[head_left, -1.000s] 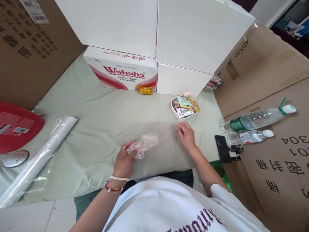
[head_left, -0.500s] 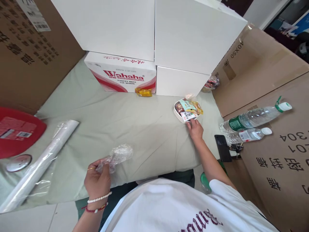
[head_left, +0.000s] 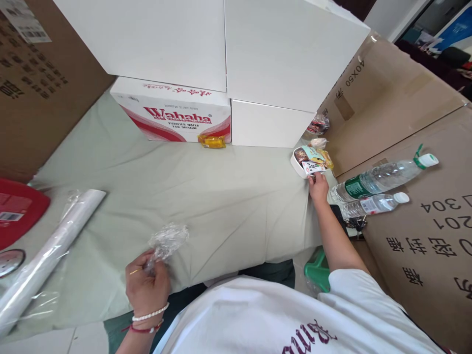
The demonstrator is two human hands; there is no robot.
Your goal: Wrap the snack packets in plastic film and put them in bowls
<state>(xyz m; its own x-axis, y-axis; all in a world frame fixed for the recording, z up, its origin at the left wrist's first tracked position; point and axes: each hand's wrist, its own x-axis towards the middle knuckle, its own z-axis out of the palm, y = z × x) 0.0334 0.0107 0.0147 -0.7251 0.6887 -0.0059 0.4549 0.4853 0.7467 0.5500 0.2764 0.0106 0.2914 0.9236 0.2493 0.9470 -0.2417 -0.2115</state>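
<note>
My left hand is closed around a crumpled wad of clear plastic wrap, held just above the near edge of the pale green cloth. My right hand is stretched out to the far right and grips the near rim of a small white dish piled with wrapped snacks. The dish sits at the cloth's right edge, close to the cardboard box.
A roll of plastic wrap lies at the left, by a red lid. White boxes and a Wahaha carton stand behind, with a yellow packet at their foot. Two water bottles and a black phone lie right.
My right hand reached from the cloth's middle to the snack dish and moved it to the right. My left hand drew the plastic wad back toward my body.
</note>
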